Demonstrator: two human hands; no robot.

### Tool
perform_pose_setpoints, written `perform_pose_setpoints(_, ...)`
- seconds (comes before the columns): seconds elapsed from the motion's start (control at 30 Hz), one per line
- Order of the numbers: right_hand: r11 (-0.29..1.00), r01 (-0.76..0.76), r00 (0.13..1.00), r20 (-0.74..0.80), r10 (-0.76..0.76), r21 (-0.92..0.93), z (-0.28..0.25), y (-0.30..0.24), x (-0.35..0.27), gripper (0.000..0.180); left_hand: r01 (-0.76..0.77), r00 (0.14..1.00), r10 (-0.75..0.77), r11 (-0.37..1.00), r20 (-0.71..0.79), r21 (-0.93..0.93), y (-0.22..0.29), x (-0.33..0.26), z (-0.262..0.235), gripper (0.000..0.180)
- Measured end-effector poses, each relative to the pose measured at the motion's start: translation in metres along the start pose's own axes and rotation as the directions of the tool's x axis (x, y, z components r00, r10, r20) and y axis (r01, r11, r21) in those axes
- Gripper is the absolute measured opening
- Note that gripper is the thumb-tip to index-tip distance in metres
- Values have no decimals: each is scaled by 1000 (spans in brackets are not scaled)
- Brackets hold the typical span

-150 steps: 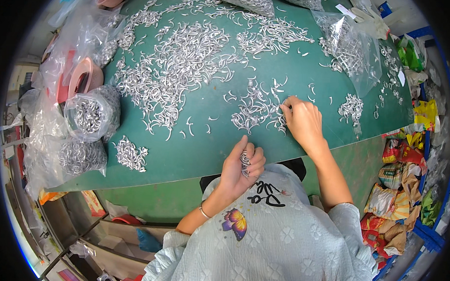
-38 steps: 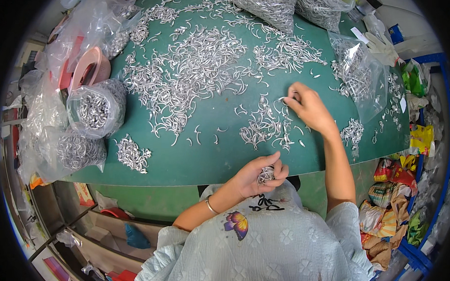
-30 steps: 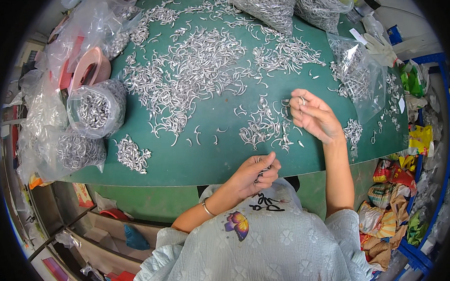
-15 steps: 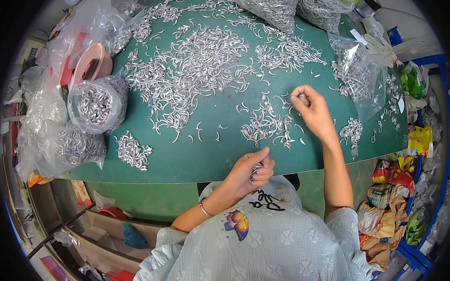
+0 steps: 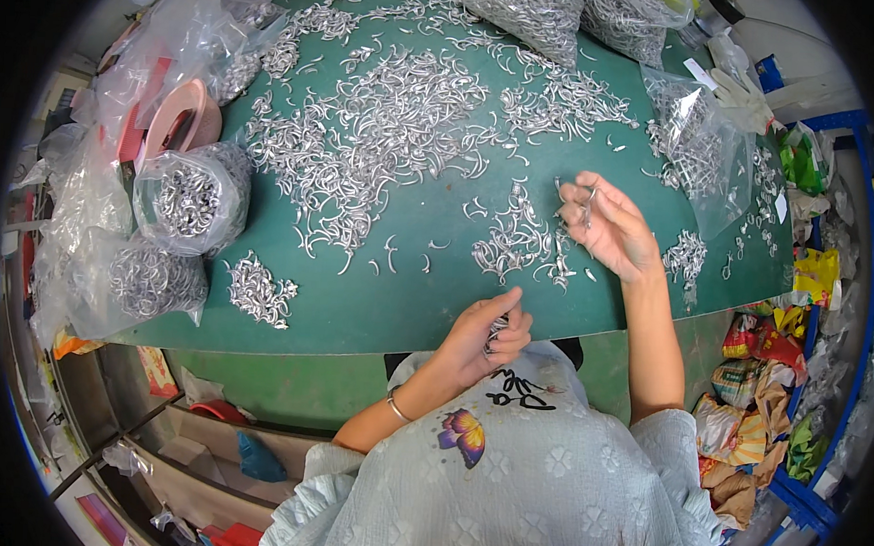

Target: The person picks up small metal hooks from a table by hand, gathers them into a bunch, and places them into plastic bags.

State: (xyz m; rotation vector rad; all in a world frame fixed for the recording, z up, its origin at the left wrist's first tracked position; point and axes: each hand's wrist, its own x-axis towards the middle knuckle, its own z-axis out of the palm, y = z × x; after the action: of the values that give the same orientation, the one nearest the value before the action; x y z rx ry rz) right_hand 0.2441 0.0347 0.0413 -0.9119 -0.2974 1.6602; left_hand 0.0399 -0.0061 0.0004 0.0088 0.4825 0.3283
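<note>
The left hand (image 5: 481, 344) is curled around a bunch of grey metal bits (image 5: 498, 329), close to the front edge of the green table (image 5: 378, 319). The right hand (image 5: 614, 229) is raised above the table, fingers bent, with a curved piece (image 5: 590, 206) between thumb and fingers; whether it has more than one, I cannot tell. Below and left of it lies a loose heap (image 5: 511, 242), with a larger spread (image 5: 394, 117) farther back. A small pile (image 5: 685, 257) sits right of the right wrist, another mound (image 5: 259, 291) far left, near an open bag (image 5: 234, 194) and a pink tub (image 5: 207, 119)
</note>
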Motion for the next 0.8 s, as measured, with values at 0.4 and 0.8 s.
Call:
perform_pose_setpoints(0.4,-42,124,956,131,-264,-991,-20,19,8,16,-26,999,25,999,-29,-21,1,-4,1,37)
perform_pose_setpoints(0.8,758,24,999,0,-32,-651,-35,0,-9,9,-20,1000,19,1000,-24,-25,2,-3,3,35)
